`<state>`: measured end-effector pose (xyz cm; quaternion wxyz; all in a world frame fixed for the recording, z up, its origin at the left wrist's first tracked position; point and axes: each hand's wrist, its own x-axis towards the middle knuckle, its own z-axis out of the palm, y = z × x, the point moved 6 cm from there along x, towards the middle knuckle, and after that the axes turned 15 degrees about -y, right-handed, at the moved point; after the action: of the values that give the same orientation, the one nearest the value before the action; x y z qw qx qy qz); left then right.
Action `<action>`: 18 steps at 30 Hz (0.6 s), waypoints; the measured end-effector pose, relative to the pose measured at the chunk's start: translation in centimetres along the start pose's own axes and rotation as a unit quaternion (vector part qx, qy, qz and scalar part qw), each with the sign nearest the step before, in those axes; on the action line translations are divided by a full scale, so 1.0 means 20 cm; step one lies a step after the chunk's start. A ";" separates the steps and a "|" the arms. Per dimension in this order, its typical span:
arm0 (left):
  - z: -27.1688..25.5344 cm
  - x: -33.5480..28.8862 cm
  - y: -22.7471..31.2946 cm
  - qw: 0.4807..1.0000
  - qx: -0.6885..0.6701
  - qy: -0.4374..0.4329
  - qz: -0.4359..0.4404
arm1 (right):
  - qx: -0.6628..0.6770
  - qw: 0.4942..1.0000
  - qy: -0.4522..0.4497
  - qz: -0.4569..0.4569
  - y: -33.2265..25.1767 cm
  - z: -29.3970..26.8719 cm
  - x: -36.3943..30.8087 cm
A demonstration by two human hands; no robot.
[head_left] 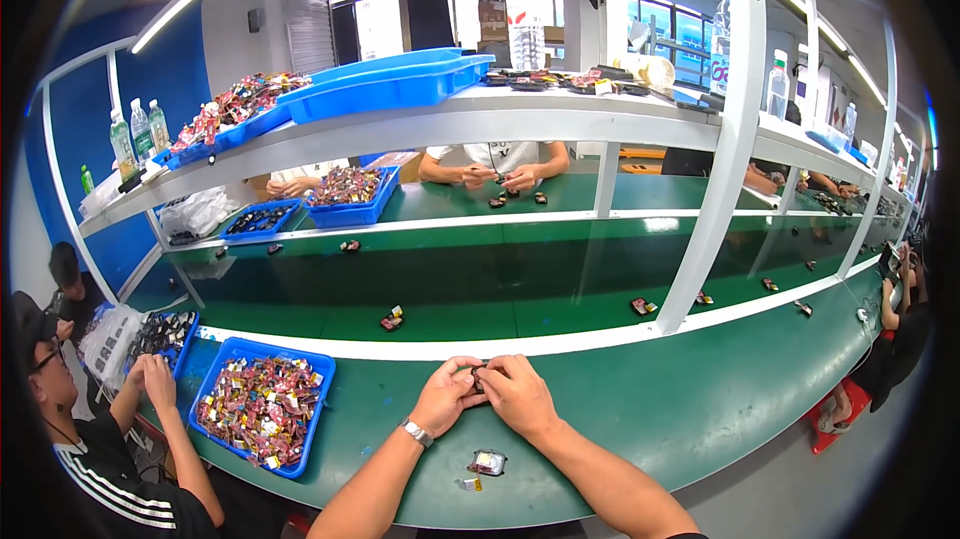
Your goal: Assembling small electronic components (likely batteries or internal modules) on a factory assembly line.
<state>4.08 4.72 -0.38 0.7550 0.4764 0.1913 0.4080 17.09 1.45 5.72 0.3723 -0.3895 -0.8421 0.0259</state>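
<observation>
Over the green bench (640,399), my left hand (445,399) and my right hand (517,394) meet, fingers closed together around a small black part (479,379). Most of that part is hidden by the fingers, so its exact kind does not show. A metal-banded watch is on my left wrist. Below my hands on the bench lies a small dark-edged casing (488,462) with a pale inside. Just beside it rests a small silver-and-yellow piece (471,485). To the left of my forearm stands a blue tray (326,379) heaped with small red, silver and yellow parts.
Beyond a white rail, a sunken green belt (520,279) carries scattered small assemblies (392,318). White posts (715,159) and a shelf (560,126) with blue trays (385,89) and bottles stand above it. A co-worker (110,439) sits close at left; others work across and at right.
</observation>
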 end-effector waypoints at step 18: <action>0.00 0.00 0.00 1.000 0.017 -0.013 0.011 | -0.040 0.999 -0.002 0.013 0.00 0.01 0.00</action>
<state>4.04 4.72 -0.34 0.7446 0.4964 0.1829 0.4070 16.91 1.52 5.58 0.3540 -0.4148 -0.8382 -0.0024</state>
